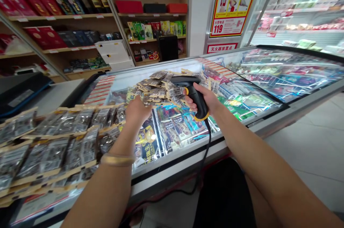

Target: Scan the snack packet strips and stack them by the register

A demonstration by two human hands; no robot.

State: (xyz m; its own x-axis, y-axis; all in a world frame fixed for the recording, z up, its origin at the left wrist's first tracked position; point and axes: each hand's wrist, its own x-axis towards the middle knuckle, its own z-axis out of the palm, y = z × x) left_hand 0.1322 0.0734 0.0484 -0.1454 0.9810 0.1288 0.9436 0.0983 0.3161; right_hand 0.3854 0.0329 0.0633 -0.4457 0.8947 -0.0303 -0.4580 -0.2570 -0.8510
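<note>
My right hand (200, 99) is wrapped round the grip of a black and yellow barcode scanner (200, 103). The scanner's head points left over a loose heap of small clear packets (158, 86) with tan edges, and its black cable hangs from the grip. At the heap's near left side, my left hand (138, 111) reaches in among the packets, with a gold bracelet on the wrist. Its fingers are mostly hidden behind the back of the hand, so whether they grip a packet is unclear. Overlapping rows of similar packets (56, 149) lie to the left.
Beneath the packets is the glass top of a chest freezer (163, 127), with bagged goods inside. Shelves (150, 14) of boxes and bottles stand behind. A black device (24, 90) rests on the left counter; a lit display fridge (303, 13) stands at right.
</note>
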